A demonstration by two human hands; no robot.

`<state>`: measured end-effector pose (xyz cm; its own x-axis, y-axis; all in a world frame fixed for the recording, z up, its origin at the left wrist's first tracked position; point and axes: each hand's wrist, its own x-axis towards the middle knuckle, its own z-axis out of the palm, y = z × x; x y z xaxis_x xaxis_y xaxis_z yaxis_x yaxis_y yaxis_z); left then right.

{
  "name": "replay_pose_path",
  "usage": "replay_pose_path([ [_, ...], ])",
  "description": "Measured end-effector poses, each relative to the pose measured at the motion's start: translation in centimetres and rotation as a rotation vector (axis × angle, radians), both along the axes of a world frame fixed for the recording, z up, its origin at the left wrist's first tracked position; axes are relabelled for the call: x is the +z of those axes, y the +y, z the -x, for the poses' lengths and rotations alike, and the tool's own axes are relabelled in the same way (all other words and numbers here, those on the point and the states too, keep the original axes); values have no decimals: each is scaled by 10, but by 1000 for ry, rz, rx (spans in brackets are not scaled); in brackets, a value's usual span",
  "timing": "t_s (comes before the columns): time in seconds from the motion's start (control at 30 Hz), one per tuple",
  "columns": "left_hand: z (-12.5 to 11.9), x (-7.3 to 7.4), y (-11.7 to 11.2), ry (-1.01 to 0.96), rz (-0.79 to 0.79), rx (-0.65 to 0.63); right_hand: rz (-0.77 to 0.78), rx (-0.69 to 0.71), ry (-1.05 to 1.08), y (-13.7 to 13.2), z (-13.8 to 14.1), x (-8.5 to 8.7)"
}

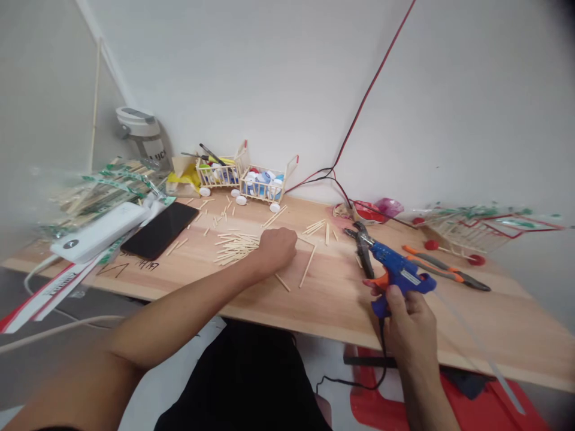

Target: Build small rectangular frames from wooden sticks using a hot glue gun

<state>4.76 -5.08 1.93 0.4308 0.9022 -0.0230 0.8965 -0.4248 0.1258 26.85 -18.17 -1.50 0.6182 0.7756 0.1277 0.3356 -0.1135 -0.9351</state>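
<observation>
On the wooden table (pixel 332 311), right of centre: one blue glue gun (pixel 399 269), gripped by the right hand (pixel 412 326), nozzle (pixel 366 237) aimed up-left. Near the middle: left hand (pixel 278 246), fingers curled down among thin sticks (pixel 236 247), tips hidden — grip impossible to tell. Just beside: two sticks (pixel 308 266) set at an angle. Likely faults: burnt fingers, from a hot nozzle swung leftward; angled sticks knocked askew by a careless wrist; gun jerked, from black cord (pixel 383 347) catching on the front edge; clear glue rod (pixel 483 350), jutting backward, bumped. Room: bare wood between left hand and gun, also along the front; tight to the right — orange-handled pliers (pixel 449 270), red wheels (pixel 431 245); rear bounded by toy carts (pixel 262 193) and wall (pixel 251 72).
</observation>
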Motion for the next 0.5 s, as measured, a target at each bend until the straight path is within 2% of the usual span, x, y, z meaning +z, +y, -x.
replay_pose_path([
  [0.17,12,7,-1,-5,36,-87,-6,51,21,2,4,1],
  [0.23,20,9,6,-38,84,-180,-3,57,25,3,4,2],
  [0.43,41,4,25,-183,14,-556,-14,19,46,3,5,4],
  [0.5,45,0,25,-216,-17,-589,-30,24,58,2,3,1],
])
